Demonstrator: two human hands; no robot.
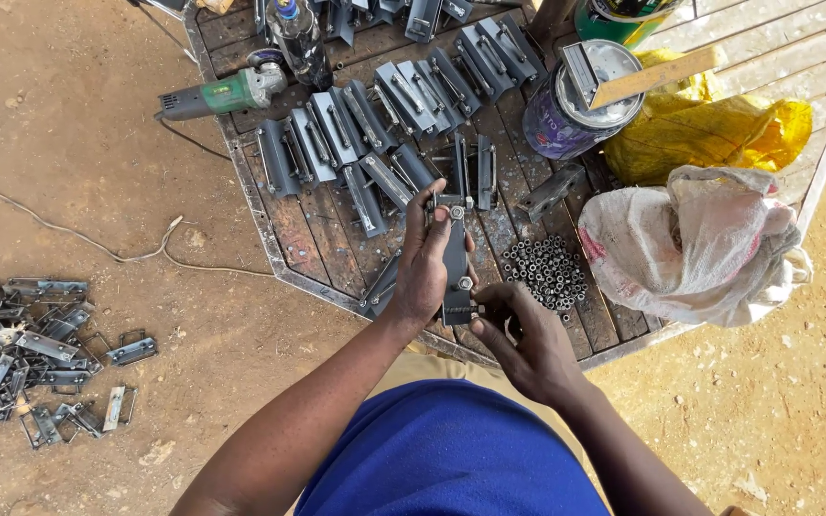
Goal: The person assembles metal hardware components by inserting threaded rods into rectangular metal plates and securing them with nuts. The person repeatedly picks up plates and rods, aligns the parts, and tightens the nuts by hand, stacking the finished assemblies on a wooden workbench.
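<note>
1. Bright blue garment across the lap and lower body, smooth cloth, slightly rounded at the front edge.
2. Strip of tan or khaki fabric just above the blue, toward the knees.
3. Both forearms bare from elbow to wrist; no sleeves in view.
4. Left hand [424, 268] bare: no glove, ring or watch visible.
5. Right hand [526, 342] likewise bare, wrist without band or strap.

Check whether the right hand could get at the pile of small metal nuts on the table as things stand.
Probably yes: the pile of nuts lies uncovered just beyond the right hand, though that hand is busy at the metal bracket.
</note>
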